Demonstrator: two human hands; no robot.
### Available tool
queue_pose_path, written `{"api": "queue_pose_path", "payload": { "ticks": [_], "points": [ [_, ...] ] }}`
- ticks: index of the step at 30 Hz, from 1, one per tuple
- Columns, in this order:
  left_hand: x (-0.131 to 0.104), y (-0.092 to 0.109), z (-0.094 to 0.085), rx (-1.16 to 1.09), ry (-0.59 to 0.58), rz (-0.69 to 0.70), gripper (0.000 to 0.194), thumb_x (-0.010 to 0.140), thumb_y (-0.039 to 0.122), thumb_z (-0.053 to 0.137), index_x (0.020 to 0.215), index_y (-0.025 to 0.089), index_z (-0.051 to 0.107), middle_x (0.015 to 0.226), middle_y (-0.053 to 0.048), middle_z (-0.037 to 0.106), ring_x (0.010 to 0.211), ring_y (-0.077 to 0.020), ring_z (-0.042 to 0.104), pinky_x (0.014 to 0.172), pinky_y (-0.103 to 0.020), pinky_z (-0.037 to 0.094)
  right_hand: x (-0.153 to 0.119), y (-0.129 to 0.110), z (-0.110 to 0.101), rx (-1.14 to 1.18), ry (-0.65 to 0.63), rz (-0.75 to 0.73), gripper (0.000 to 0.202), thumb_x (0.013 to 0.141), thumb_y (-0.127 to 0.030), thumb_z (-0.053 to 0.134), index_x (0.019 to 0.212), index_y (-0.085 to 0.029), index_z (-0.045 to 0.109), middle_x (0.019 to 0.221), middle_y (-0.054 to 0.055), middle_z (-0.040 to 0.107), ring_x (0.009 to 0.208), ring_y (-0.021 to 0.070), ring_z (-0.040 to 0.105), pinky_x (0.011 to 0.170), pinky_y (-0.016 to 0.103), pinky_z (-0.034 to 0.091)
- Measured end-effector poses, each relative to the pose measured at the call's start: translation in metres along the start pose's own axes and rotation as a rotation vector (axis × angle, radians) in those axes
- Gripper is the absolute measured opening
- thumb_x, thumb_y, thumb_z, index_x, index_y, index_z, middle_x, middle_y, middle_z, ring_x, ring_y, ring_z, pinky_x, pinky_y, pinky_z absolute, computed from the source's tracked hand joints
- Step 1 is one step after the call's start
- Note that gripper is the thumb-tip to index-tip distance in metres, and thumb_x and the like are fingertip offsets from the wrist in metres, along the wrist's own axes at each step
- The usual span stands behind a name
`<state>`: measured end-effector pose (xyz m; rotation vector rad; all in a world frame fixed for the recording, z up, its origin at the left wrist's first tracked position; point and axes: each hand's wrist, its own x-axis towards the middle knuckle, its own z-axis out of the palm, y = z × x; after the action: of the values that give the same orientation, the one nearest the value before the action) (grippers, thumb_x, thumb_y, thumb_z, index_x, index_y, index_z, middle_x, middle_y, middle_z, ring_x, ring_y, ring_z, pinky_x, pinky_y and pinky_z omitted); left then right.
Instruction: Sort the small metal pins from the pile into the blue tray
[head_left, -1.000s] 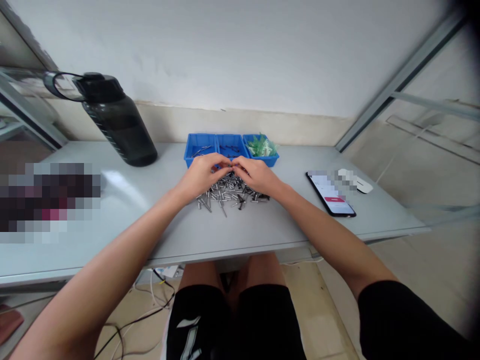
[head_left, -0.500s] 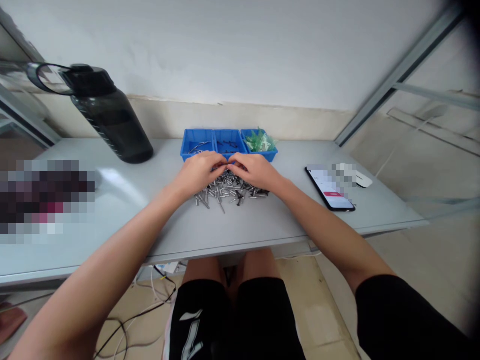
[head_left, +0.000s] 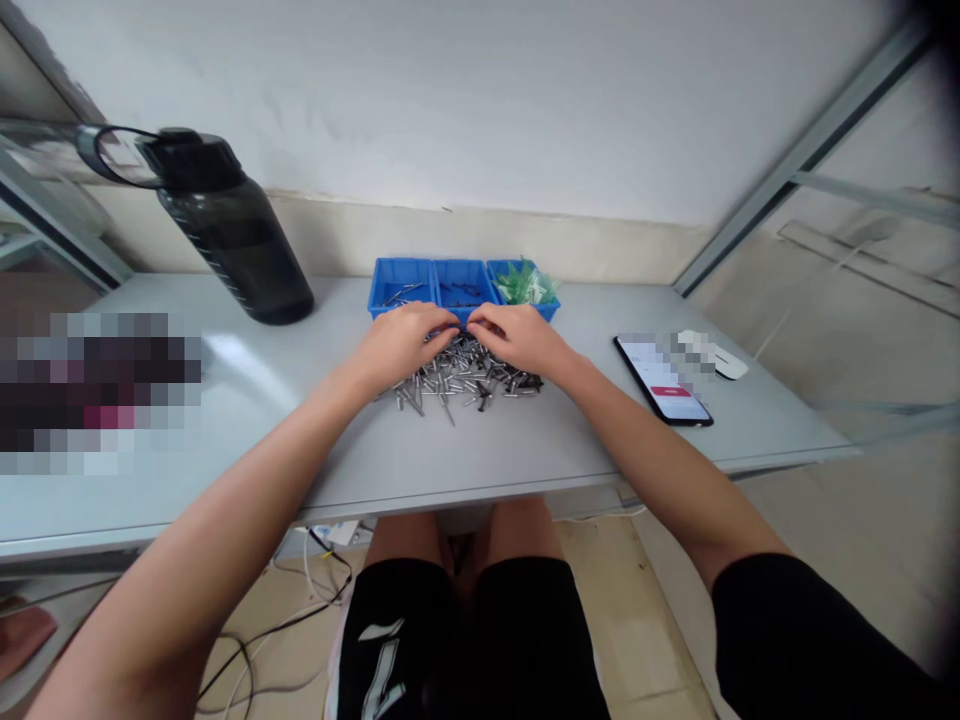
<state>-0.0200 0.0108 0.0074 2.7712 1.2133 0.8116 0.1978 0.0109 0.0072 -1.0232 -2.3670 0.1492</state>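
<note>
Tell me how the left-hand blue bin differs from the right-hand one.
The left-hand bin holds a few loose metal pieces; the right-hand bin holds crinkled green plastic. The left-hand bin's contents lie low, while the right-hand bin's rise above its rim. Both are blue and stand on the table.

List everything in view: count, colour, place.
Open plastic bins: three, blue, desk's back.
Slim metal pieces: uncountable, silver and dark, before and inside bins.
Leaf-like wrapping: one bunch, green, right bin.
Translucent bottle: one, black, left.
Phone: one, black-edged, right.
Mouse-like object: one, white, beside phone.
Pixelated patch: one, dark, far left.
Flat desk: one, grey, centre.
Metal bars: several, grey, both sides.
Plaster wall: one, whitish, behind.
Cables: several, black, white, lower left.
Tiled floor: one, beige, below.
Left hand: one, bare, pile's left.
Right hand: one, bare, pile's right.
Shorts: one pair, black, below desk.
</note>
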Motion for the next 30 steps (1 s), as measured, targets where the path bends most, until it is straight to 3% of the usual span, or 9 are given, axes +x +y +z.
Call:
{"api": "queue_pose_path", "payload": {
  "ticks": [10,16,23,27,30],
  "points": [
    [0.001,0.004,-0.004,0.018,0.023,-0.021,0.024,0.092,0.029,0.049,0.098,0.019,0.07,0.093,-0.006,0.07,0.09,-0.0214,0.064,0.079,-0.032,0.048,0.0,0.002,0.001,0.008,0.016,0.005,0.02,0.094,-0.032,0.047,0.099,-0.019,0.062,0.074,0.0,0.066,0.068,0.0145,0.057,0.067,0.027,0.036],
    [0.002,0.006,-0.004,-0.19,0.089,-0.028,0.023,0.091,0.032,0.05,0.094,0.019,0.069,0.091,-0.005,0.07,0.082,-0.0168,0.064,0.075,-0.028,0.049,-0.001,0.002,0.003,-0.003,0.006,-0.023,0.021,0.095,-0.032,0.047,0.1,-0.019,0.062,0.076,0.0,0.066,0.068,0.0144,0.056,0.068,0.027,0.036],
    [0.003,0.014,-0.003,-0.346,0.059,-0.065,0.018,0.09,0.03,0.051,0.089,0.017,0.064,0.086,-0.003,0.07,0.079,-0.0154,0.064,0.072,-0.027,0.05,-0.001,-0.002,0.007,-0.029,-0.032,-0.078,0.026,0.097,-0.038,0.047,0.086,-0.019,0.062,0.077,0.002,0.065,0.071,0.0147,0.056,0.066,0.026,0.034],
    [0.002,0.012,-0.001,-0.434,0.063,-0.155,0.016,0.093,0.031,0.047,0.092,0.019,0.057,0.081,-0.002,0.07,0.07,-0.0146,0.064,0.066,-0.027,0.049,-0.001,-0.001,0.002,-0.016,0.029,-0.037,0.029,0.097,-0.041,0.046,0.089,-0.02,0.063,0.075,0.001,0.065,0.069,0.0146,0.056,0.067,0.026,0.036],
    [0.003,0.01,0.0,-0.413,0.037,-0.143,0.014,0.094,0.031,0.046,0.095,0.019,0.054,0.078,-0.002,0.069,0.065,-0.0139,0.061,0.063,-0.026,0.047,-0.001,-0.001,0.0,0.017,0.082,-0.013,0.024,0.096,-0.036,0.046,0.104,-0.02,0.062,0.078,0.001,0.066,0.067,0.0144,0.056,0.068,0.026,0.038]
  ]
}}
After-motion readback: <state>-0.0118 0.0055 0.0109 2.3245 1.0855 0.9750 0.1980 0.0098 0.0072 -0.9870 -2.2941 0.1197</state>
